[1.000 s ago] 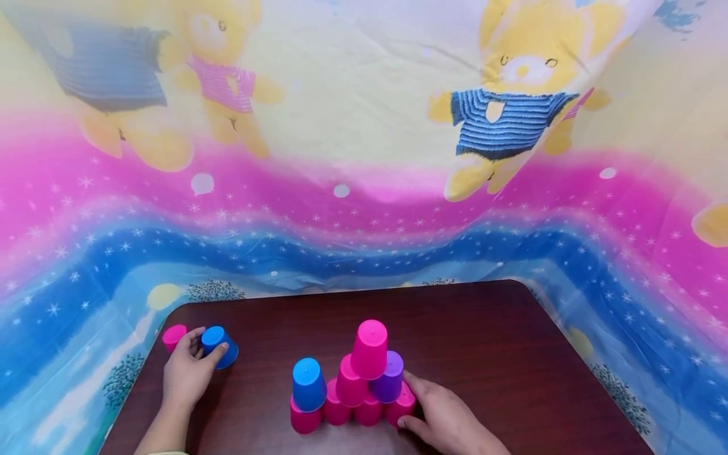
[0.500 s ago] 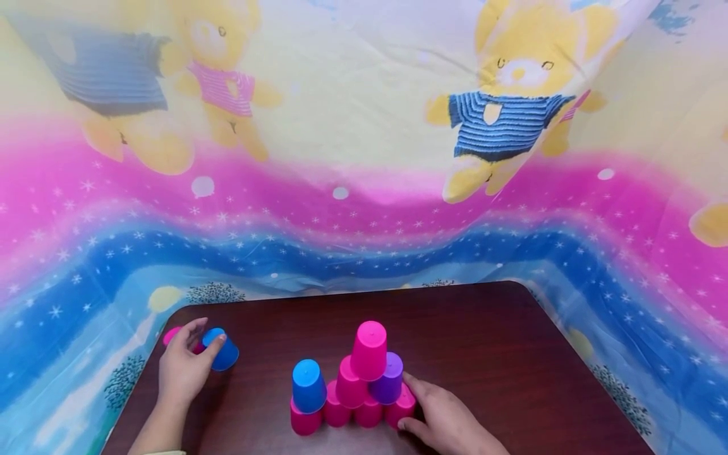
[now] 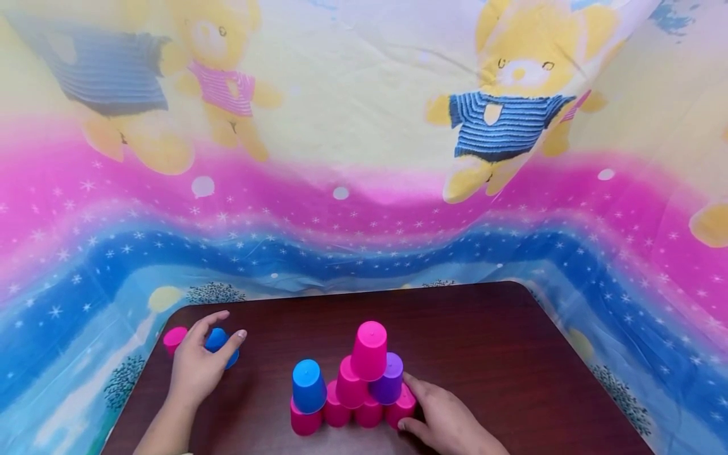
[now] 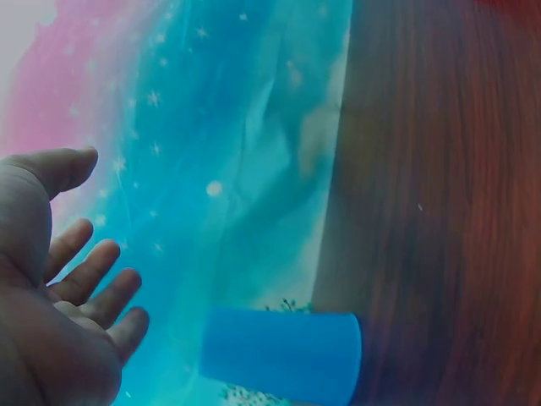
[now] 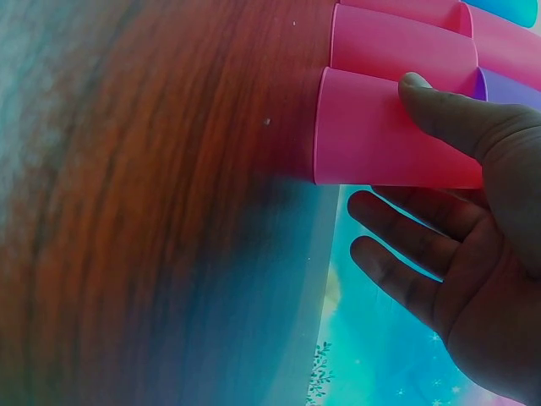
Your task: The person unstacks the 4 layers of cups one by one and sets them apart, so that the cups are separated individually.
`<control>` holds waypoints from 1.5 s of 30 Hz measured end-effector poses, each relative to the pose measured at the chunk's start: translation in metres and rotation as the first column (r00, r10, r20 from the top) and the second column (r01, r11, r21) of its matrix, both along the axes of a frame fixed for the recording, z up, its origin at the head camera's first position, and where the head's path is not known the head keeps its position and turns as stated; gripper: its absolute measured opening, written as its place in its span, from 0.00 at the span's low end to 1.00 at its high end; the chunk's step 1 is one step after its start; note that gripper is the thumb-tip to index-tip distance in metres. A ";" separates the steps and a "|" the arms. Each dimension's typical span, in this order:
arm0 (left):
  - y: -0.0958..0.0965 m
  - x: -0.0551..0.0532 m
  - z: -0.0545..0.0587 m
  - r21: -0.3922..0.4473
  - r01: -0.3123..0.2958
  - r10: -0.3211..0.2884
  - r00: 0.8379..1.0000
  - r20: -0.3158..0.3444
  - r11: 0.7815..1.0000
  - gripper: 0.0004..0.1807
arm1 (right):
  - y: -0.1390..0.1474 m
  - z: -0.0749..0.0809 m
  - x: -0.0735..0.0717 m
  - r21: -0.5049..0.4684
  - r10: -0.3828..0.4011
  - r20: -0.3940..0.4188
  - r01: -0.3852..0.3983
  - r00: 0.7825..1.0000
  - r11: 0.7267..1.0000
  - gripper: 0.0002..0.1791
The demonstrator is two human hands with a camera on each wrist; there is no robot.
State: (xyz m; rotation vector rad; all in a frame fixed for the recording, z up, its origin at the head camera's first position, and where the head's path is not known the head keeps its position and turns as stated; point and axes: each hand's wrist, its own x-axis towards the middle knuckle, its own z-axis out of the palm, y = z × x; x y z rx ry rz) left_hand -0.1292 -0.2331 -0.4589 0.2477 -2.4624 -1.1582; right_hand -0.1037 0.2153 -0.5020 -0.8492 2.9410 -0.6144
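Observation:
My left hand (image 3: 199,366) hovers over a blue cup (image 3: 216,340) at the far left, thumb and fingers spread. That cup stands upside down, partly hidden by the hand; in the left wrist view a gap shows between it and my fingers. My right hand (image 3: 446,414) grips the bottom right pink cup (image 5: 372,131) of a stack, thumb on its near side and fingers behind. Above the pink bottom row sit another blue cup (image 3: 308,382), a pink cup (image 3: 351,382) and a purple cup (image 3: 391,379). One more pink cup (image 3: 370,351) tops the stack.
A separate pink cup (image 3: 175,340) stands near the left edge of the dark wooden table (image 3: 483,341), just left of my left hand. A cloth (image 3: 364,208) printed with bears hangs around the table's back and sides.
My left hand first draws slightly left with its thumb at the blue cup, then shifts right and over that cup, fingers spreading. The right hand and the stack stay as they were.

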 end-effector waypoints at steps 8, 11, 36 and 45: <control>0.020 0.006 0.010 -0.054 0.068 -0.071 0.995 -0.070 0.996 0.32 | 0.000 0.001 0.000 0.001 -0.016 0.043 0.016 0.999 1.000 0.43; 0.025 0.008 0.014 -0.064 0.075 -0.080 0.994 -0.079 0.995 0.30 | 0.000 0.001 0.000 0.001 -0.016 0.045 0.016 0.999 1.000 0.43; 0.062 0.020 0.042 -0.003 0.240 -0.240 0.967 -0.082 0.971 0.27 | 0.000 0.002 -0.001 0.020 -0.038 0.093 0.037 0.995 0.999 0.45; 0.083 0.026 0.051 0.043 0.369 -0.364 0.927 -0.089 0.928 0.27 | 0.001 0.002 -0.001 0.018 -0.036 0.095 0.034 0.995 0.999 0.45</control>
